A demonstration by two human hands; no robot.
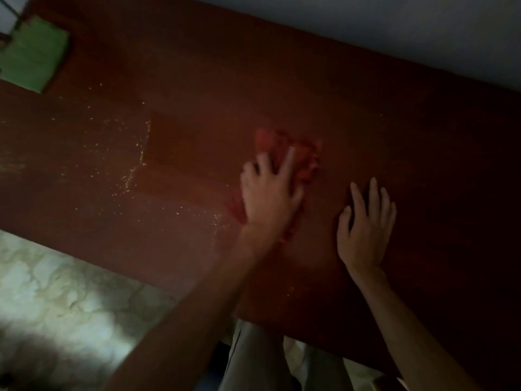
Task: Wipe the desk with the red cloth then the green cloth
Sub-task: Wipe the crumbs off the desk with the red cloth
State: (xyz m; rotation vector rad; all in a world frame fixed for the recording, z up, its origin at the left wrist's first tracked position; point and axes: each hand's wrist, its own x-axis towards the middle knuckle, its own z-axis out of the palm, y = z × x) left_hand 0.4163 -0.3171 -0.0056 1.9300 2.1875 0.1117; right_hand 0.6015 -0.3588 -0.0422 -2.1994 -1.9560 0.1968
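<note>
Two hands are seen over a dark reddish-brown worktop (pixel 366 103), in dim light and with some blur. The left hand (pixel 267 193) is laid flat on the red cloth (pixel 306 159), near the middle of the worktop. Its fingers are spread and mostly straight, so the grip is open and the cloth is pressed down, not pinched. The cloth is crumpled; part of it is shown beyond the fingertips and part of it under the palm and beside the wrist.

The right hand (pixel 365 227) is placed just beside the left one, on the bare wood. Its fingers are straight and slightly spread, nothing is held, and its grip is open as well. Whether the palm fully touches the surface cannot be told.

The green cloth (pixel 33 56) is found at the far left corner of the worktop, well apart from both hands, lying flat and untouched. Small pale crumbs (pixel 132 167) are scattered on the worktop between the green cloth and the red cloth, in a loose curved line and some single specks.

A pale wall (pixel 394 21) is seen behind the worktop. A light marbled floor (pixel 56 292) is visible below the near edge, and light trousers (pixel 253 359) are seen at the bottom.
</note>
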